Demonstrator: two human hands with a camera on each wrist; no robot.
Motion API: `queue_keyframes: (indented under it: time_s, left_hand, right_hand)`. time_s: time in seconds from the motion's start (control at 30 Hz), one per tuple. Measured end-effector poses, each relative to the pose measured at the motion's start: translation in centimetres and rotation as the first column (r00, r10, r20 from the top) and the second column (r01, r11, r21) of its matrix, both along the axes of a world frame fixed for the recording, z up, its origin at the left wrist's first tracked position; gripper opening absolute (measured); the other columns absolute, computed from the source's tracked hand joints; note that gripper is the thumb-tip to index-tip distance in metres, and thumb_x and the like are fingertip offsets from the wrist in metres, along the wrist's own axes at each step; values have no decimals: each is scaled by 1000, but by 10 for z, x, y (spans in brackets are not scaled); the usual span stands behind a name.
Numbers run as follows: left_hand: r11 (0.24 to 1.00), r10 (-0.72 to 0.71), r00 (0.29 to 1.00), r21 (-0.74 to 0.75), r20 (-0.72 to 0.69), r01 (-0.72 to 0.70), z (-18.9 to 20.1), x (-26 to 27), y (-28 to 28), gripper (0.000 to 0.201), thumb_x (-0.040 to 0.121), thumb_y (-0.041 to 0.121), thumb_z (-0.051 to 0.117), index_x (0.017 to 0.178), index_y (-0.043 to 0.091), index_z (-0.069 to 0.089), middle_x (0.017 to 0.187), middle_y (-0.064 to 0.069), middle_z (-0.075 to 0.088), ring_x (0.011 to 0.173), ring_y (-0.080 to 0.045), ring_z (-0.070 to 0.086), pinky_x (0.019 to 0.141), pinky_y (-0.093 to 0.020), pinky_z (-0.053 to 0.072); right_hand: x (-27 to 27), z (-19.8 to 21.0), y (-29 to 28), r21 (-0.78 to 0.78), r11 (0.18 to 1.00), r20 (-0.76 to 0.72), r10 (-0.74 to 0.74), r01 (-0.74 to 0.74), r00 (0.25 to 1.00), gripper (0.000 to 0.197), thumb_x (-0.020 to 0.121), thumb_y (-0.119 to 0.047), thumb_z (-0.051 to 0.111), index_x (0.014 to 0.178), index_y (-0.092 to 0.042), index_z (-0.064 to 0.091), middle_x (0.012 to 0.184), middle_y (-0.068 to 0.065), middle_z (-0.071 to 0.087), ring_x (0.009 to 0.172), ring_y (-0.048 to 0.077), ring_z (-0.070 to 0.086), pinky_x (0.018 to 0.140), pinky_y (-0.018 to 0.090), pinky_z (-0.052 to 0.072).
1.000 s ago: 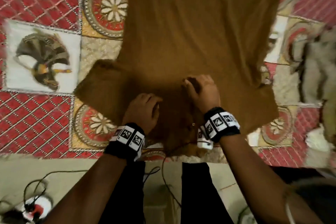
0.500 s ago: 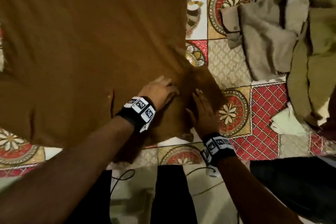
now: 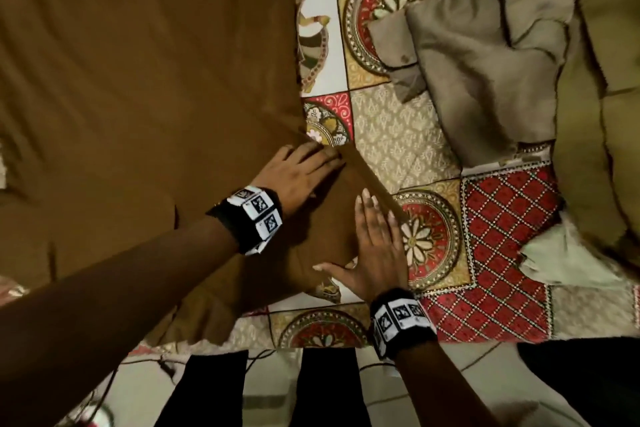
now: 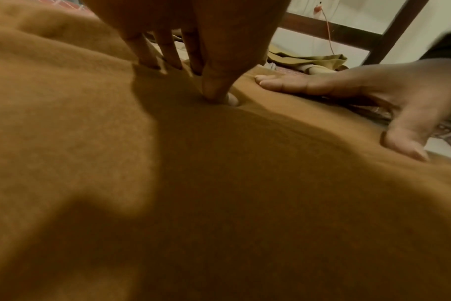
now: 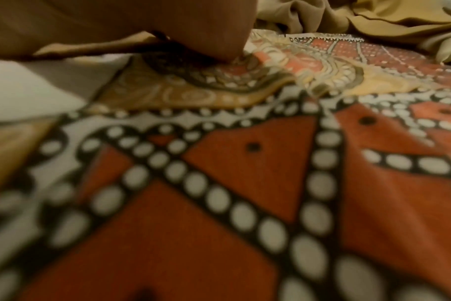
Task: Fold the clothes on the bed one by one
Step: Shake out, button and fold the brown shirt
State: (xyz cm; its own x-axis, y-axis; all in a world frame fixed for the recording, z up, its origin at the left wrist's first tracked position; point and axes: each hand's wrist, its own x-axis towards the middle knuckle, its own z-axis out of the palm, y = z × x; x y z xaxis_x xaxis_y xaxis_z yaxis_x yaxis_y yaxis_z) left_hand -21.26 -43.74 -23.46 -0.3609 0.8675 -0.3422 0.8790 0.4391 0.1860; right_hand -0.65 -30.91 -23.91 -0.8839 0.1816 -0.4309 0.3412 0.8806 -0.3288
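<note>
Brown garment [image 3: 138,97]: lying spread across the bed [image 3: 512,253], filling its left part.
Left hand [image 3: 298,173]: pressing flat, fingers straight, on the garment's right edge.
Right hand [image 3: 377,253]: resting flat, fingers straight, gripping nothing.
Grey clothes [image 3: 485,73]: lying heaped far right.

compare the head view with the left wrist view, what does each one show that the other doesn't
Only the head view shows the patterned bedspread, the grey garment heaped to the right, and both marked wristbands.

Only the left wrist view shows the dark wooden frame and pale wall beyond the bed, and the left hand's fingertips dimpling the cloth.

Both show the brown garment spread flat, with the left hand and right hand pressing on its sleeve, fingers straight.
</note>
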Motion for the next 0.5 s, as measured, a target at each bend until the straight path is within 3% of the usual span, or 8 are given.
queue_keyframes:
  time_s: [0.07,0.13,0.23,0.3,0.37,0.4,0.47,0.5]
  left_hand:
    - [999,32,999,26,24,-33,-1,6,-3,93,71,41,75,152,19,37,152,-2,45,140,-29,41,98,-41,39]
    - [992,71,993,96,96,-80,1,8,-8,96,71,48,77,153,17,36,157,-6,37,148,-31,27,107,-41,32]
    - [918,243,952,273,187,-288,10,8,-18,68,85,45,71,143,18,51,160,-11,32,149,-33,24,114,-45,31]
    - [795,443,874,363,199,-485,17,1,-30,50,91,36,65,137,17,58,158,-10,35,147,-31,29,116,-46,33]
    - [661,637,738,337,221,-671,16,-9,-49,48,91,30,64,136,16,57,158,-8,34,146,-29,31,117,-44,32]
    - [601,713,665,294,222,-743,12,-14,-59,49,91,29,64,137,16,56,158,-7,34,145,-27,31,118,-43,31]
    - [516,803,557,219,213,-828,4,-27,-77,52,90,29,65,139,16,53,158,-5,33,144,-26,32,117,-44,33]
    - [510,816,541,190,202,-839,1,-32,-83,53,89,30,66,139,16,53,157,-4,34,142,-26,34,115,-45,36]
  right_hand:
    - [-2,7,-1,-21,999,-25,-44,43,999,138,65,-100,45,161,-6,11,170,7,3,157,19,5,127,44,11]
    - [-16,14,2,-84,986,-112,-150,141,982,130,69,-92,55,161,-7,17,169,9,13,156,22,13,125,46,16]
    - [-62,23,17,-203,925,-263,-368,321,892,93,83,-69,65,150,-10,42,151,12,47,139,29,43,114,47,36]
    - [-122,29,36,-315,862,-316,-491,398,812,69,88,-65,60,134,-14,59,130,8,64,120,25,58,104,35,43]
    - [-190,25,59,-468,778,-211,-558,418,802,54,91,-59,60,120,-15,69,113,6,72,95,17,66,91,22,49]
    - [-226,23,69,-537,728,-126,-569,426,813,47,91,-55,63,115,-16,71,106,7,74,85,13,67,86,23,54]
    - [-297,17,77,-650,616,-25,-602,445,798,33,87,-46,73,104,-18,73,92,7,75,75,15,68,83,42,60]
    - [-330,15,76,-678,578,14,-608,455,794,24,86,-39,75,97,-18,74,88,9,75,74,19,68,82,47,59]
